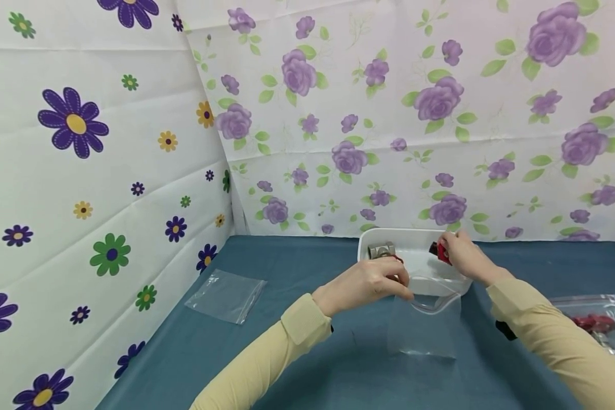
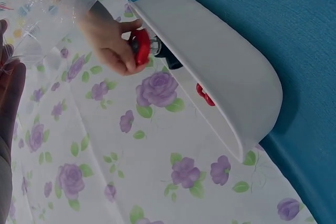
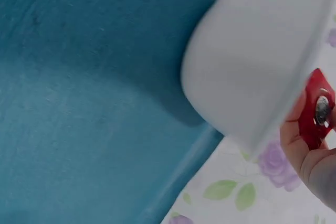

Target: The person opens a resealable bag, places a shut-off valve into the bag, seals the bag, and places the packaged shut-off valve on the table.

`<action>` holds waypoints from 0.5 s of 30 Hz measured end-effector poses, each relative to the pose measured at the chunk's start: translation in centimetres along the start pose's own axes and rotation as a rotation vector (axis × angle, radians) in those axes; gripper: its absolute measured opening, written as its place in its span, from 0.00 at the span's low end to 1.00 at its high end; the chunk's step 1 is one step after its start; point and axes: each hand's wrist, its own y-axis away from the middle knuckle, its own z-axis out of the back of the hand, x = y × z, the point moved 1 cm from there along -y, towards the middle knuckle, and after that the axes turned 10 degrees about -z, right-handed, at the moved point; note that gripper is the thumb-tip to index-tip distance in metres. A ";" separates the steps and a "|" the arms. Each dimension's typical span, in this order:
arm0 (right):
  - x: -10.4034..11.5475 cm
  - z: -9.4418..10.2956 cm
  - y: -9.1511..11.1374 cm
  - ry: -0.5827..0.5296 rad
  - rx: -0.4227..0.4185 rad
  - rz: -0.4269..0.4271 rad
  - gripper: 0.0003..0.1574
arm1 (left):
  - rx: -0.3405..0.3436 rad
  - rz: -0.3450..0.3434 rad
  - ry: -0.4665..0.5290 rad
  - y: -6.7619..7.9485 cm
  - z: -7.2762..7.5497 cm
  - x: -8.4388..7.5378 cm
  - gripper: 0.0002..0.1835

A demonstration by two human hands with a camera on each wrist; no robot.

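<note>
My left hand pinches the rim of a clear zip bag, which hangs down in front of the white tub with its mouth spread. Over the tub's right end, my right hand grips a valve with a red handle and a dark body. In the left wrist view the fingers curl round this red handle just above the rim; metal shows beside it. A metal valve fitting lies in the tub's left end, partly behind my left hand. A red handle peeks over the rim there.
A flat clear zip bag lies on the blue cloth to the left. At the far right, partly behind my right sleeve, another zip bag holds red and metal parts. Flowered sheets rise behind and on the left.
</note>
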 end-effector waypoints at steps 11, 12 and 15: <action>1.8 2.1 0.2 -0.039 0.023 0.027 0.17 | -0.004 -0.023 -0.012 -0.1 0.0 0.0 0.09; 2.0 2.2 0.3 -0.041 0.029 0.038 0.16 | -0.006 -0.024 -0.011 -0.1 0.0 0.0 0.09; 2.4 2.9 0.6 -0.034 0.035 0.081 0.15 | -0.009 -0.028 -0.012 -0.2 -0.1 0.0 0.09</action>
